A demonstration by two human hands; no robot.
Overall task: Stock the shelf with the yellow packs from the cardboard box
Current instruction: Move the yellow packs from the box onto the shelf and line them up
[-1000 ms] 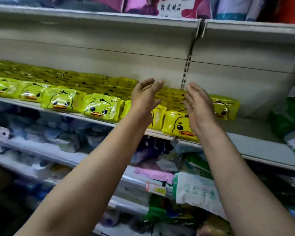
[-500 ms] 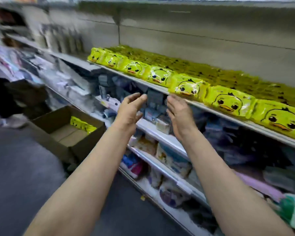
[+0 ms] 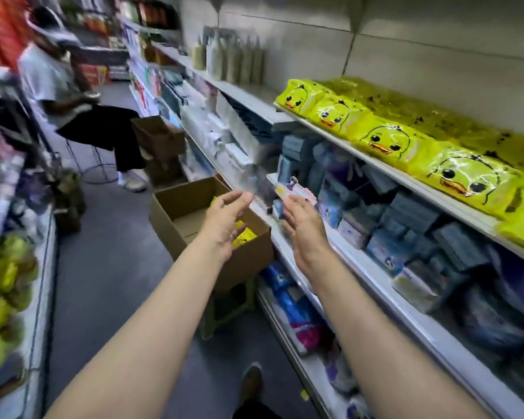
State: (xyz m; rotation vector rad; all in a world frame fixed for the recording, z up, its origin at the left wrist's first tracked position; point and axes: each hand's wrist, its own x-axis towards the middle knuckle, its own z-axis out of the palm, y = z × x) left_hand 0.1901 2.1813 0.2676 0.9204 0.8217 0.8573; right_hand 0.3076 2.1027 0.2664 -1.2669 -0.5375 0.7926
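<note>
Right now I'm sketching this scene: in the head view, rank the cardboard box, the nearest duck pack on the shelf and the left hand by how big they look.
1. Cardboard box, clearly largest.
2. Duck pack.
3. Left hand.
The pack and hand look close in size, and the hand is nearer the camera, so that order is unsure.

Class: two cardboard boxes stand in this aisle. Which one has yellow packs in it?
The nearer cardboard box, open, just beneath the left hand, shows yellow packs inside. The farther box, up the aisle beside the other person, shows none.
</note>
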